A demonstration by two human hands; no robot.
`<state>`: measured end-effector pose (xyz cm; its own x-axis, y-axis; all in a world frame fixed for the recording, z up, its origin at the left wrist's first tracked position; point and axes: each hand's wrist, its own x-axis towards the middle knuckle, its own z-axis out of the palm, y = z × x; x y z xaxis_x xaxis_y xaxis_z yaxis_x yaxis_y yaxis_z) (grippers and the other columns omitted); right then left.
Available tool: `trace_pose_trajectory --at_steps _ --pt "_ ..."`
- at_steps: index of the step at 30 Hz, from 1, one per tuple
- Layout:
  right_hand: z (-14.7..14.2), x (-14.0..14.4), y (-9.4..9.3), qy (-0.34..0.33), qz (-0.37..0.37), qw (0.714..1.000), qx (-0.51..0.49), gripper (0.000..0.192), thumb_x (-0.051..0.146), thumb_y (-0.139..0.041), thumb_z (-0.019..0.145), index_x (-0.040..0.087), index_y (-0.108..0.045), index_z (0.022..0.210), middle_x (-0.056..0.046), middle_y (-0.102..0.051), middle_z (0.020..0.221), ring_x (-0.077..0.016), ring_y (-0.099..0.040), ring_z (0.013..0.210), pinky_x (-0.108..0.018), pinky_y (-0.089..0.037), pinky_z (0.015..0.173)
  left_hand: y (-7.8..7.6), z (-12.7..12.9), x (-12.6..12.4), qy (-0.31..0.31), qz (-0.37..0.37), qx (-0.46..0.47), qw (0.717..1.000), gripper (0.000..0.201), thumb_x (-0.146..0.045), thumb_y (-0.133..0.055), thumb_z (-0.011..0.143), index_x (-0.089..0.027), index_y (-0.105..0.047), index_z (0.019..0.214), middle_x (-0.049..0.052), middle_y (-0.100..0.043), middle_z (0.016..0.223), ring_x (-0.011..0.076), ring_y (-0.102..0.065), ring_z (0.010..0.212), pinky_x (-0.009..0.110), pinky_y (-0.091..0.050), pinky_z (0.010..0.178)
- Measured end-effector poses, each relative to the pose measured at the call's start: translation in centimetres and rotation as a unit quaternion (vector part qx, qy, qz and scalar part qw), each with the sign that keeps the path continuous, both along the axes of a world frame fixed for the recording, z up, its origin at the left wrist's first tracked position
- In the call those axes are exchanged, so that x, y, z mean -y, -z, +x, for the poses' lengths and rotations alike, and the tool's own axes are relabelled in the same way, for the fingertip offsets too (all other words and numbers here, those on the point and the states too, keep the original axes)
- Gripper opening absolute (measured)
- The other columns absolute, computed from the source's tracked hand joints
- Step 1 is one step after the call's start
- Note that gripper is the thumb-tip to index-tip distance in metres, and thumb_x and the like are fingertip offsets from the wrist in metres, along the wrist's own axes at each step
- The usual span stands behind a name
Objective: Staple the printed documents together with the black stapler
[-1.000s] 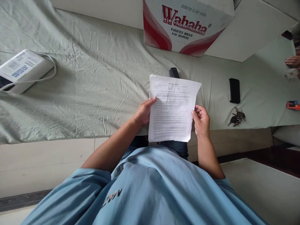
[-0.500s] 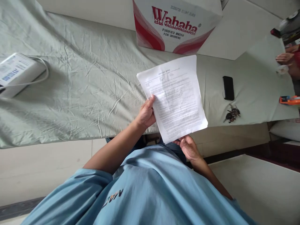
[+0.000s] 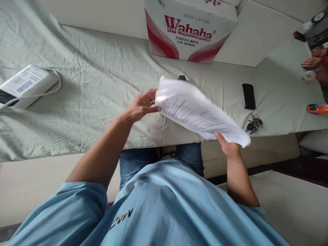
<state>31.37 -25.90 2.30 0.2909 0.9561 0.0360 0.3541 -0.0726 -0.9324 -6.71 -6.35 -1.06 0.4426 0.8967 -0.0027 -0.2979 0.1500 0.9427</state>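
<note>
Soft, even daylight is filling the scene; no glare is showing. Faint shadows are lying in the creases of the sheet [image 3: 97, 89]. The printed pages [image 3: 200, 114] are smearing with motion blur, their text unreadable. Wide-angle distortion is bending lines toward the edges, elsewhere focus is holding sharp.

Wrinkled green sheet [image 3: 97, 89] on bed, pale floor [image 3: 294, 208].

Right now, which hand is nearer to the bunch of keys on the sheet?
Right. The right hand grips the paper stack's lower corner just left of and below the keys; the left hand holds the stack's far end, well left of them.
</note>
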Motion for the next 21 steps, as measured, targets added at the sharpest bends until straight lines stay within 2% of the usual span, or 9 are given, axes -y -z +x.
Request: trace_pose_trajectory --at_steps 2,4,7,10,13,16,18,21 --pt "0.4 -0.4 0.2 -0.054 -0.032 0.997 0.036 0.031 0.051 -0.094 0.086 0.028 -0.090 0.108 -0.006 -0.090 0.106 -0.0319 -0.085 0.108 -0.052 -0.067 0.115 -0.2 0.0 -0.7 0.040 0.049 -0.076 0.995 0.062 -0.040 -0.108 0.058 -0.021 -0.087 0.114 0.011 -0.085 0.119 0.0344 -0.079 0.115 0.043 -0.064 0.104" --pt "0.2 -0.6 0.7 -0.075 -0.043 0.995 0.057 0.033 0.054 -0.091 0.087 0.028 -0.090 0.106 -0.007 -0.090 0.103 -0.0322 -0.086 0.105 -0.051 -0.068 0.112 -0.5 0.4 -0.9 0.089 0.088 -0.144 0.982 0.064 -0.053 -0.104 0.062 -0.018 -0.087 0.113 0.016 -0.084 0.122 0.0368 -0.079 0.116 0.045 -0.062 0.107" --pt "0.0 -0.5 1.8 -0.054 -0.013 0.996 0.066 0.037 0.055 -0.090 0.089 0.027 -0.090 0.113 -0.008 -0.090 0.117 -0.0335 -0.082 0.125 -0.051 -0.058 0.127 -0.7 1.1 -0.9 0.140 0.111 -0.192 0.965 0.051 -0.058 -0.097 0.072 -0.016 -0.083 0.098 0.015 -0.083 0.102 0.0325 -0.079 0.098 0.042 -0.065 0.089" --pt "0.0 -0.4 2.7 -0.022 -0.010 0.999 0.043 0.044 0.055 -0.091 0.088 0.027 -0.088 0.121 -0.008 -0.087 0.132 -0.0331 -0.073 0.144 -0.052 -0.043 0.139 -0.6 2.2 -0.9 0.109 0.082 -0.237 0.962 0.045 -0.061 -0.085 0.089 -0.017 -0.077 0.088 0.011 -0.078 0.086 0.0257 -0.075 0.081 0.035 -0.062 0.072" --pt "-0.2 -0.2 3.1 0.023 -0.025 0.999 -0.025 0.051 0.054 -0.092 0.087 0.027 -0.084 0.130 -0.007 -0.083 0.143 -0.0321 -0.069 0.149 -0.053 -0.040 0.140 -0.8 3.7 -1.1 0.087 0.042 -0.289 0.952 0.045 -0.058 -0.070 0.102 -0.016 -0.077 0.087 0.014 -0.079 0.090 0.0253 -0.075 0.079 0.034 -0.062 0.070" --pt "-0.7 0.4 2.8 0.077 -0.044 0.986 -0.140 0.060 0.051 -0.098 0.080 0.027 -0.082 0.133 -0.008 -0.083 0.142 -0.0337 -0.070 0.148 -0.056 -0.045 0.137 -1.6 5.4 -1.5 0.097 0.023 -0.315 0.944 0.041 -0.049 -0.066 0.107 -0.015 -0.078 0.087 0.015 -0.080 0.094 0.0251 -0.076 0.080 0.037 -0.063 0.076" --pt "-1.0 1.3 2.6 0.125 -0.078 0.964 -0.223 0.066 0.051 -0.103 0.070 0.026 -0.083 0.128 -0.008 -0.086 0.136 -0.0364 -0.072 0.144 -0.059 -0.051 0.131 -2.1 6.4 -1.7 0.116 0.002 -0.323 0.939 0.040 -0.045 -0.067 0.108 -0.015 -0.076 0.082 0.013 -0.079 0.090 0.0244 -0.076 0.078 0.037 -0.064 0.077" --pt "-1.2 3.3 2.7 0.181 -0.156 0.920 -0.311 0.071 0.048 -0.109 0.055 0.025 -0.086 0.119 -0.009 -0.089 0.127 -0.0396 -0.078 0.133 -0.061 -0.058 0.123 -2.2 7.8 -2.0 0.148 -0.035 -0.346 0.926 0.041 -0.043 -0.074 0.105 -0.017 -0.072 0.073 0.011 -0.076 0.080 0.0224 -0.074 0.070 0.034 -0.061 0.069"
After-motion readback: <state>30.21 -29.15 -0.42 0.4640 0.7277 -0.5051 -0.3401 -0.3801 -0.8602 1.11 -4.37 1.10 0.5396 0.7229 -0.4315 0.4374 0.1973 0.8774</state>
